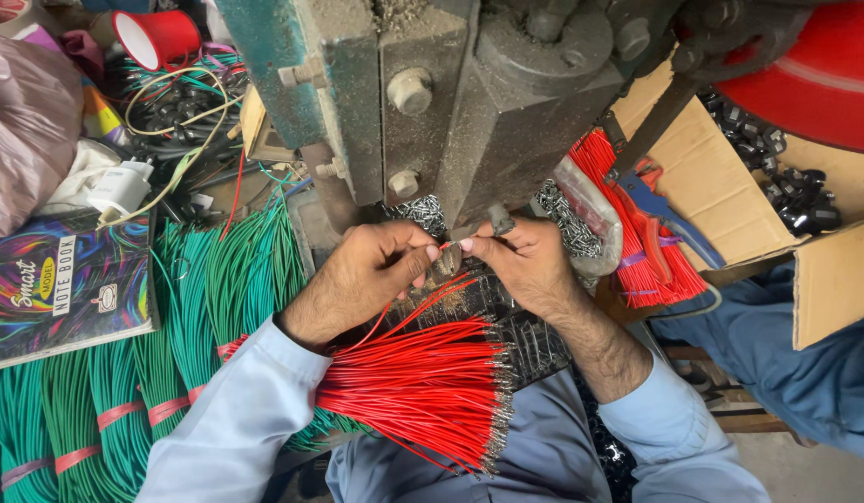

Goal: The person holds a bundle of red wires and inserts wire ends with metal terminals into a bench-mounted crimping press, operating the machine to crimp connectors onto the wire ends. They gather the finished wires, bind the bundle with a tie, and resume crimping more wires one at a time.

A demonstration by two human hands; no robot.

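Crowded with green wire bundles (pixel 199 307), the bench leaves little elbow room under a grimy metal press (pixel 450 102). Left hand (pixel 367 275) and right hand (pixel 525 265) each pinch one red wire (pixel 450 245) at its die; a fanned red bundle (pixel 422 382) rests below. Fingers so close risk crushing.

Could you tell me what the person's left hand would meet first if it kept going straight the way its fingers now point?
The left hand points right, toward the right hand; their fingertips nearly touch around a thin red wire under the press. It would probably meet those fingertips first, though depth is unclear.
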